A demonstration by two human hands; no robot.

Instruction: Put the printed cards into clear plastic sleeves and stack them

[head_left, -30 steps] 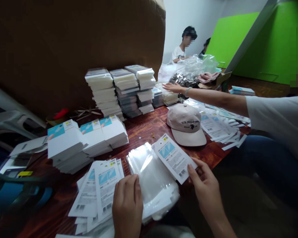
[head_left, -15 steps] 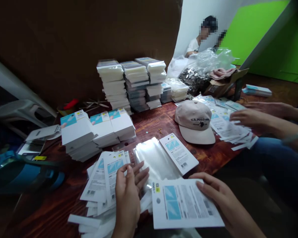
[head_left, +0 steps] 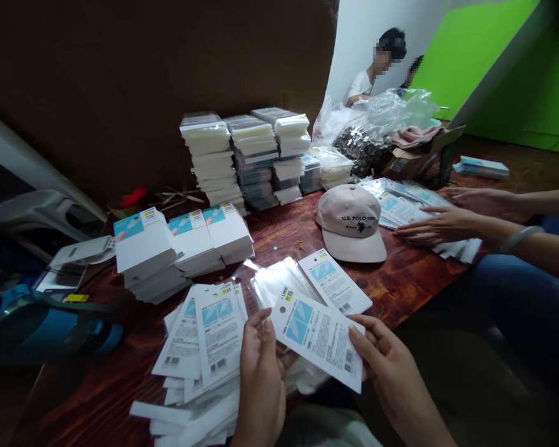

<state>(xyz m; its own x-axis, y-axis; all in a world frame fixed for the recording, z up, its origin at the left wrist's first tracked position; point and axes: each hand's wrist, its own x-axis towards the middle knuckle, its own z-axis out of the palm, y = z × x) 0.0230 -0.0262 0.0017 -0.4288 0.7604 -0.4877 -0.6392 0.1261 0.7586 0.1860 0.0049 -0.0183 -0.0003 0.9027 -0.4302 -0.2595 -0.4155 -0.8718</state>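
A white printed backing card (head_left: pixel 321 338) with blue pictures and a barcode is tilted in front of me. My right hand (head_left: pixel 386 360) pinches its right end between thumb and fingers. My left hand (head_left: pixel 263 372) closes at the card's left edge, its thumb on the near side and other fingertips partly hidden beneath. Behind the card lies a pile of clear plastic sleeves (head_left: pixel 277 282), partly covered. Another stack of printed cards (head_left: pixel 338 282) rests beside the sleeves. Left of my left hand is a fanned heap of sleeved cards (head_left: pixel 218 335).
Stacks of blue-and-white cards (head_left: pixel 144 248) stand at the left, with tall packed stacks (head_left: pixel 209 158) behind. A beige cap (head_left: pixel 351 223) sits on the wooden table (head_left: pixel 279 239). A co-worker's hands (head_left: pixel 428 226) handle cards at the right, near an open carton (head_left: pixel 414 158).
The card has turned and moved up over the sleeves. My left hand has gone from spread fingers to closing at its edge. The cap has shifted left, and the co-worker's hands moved over their cards.
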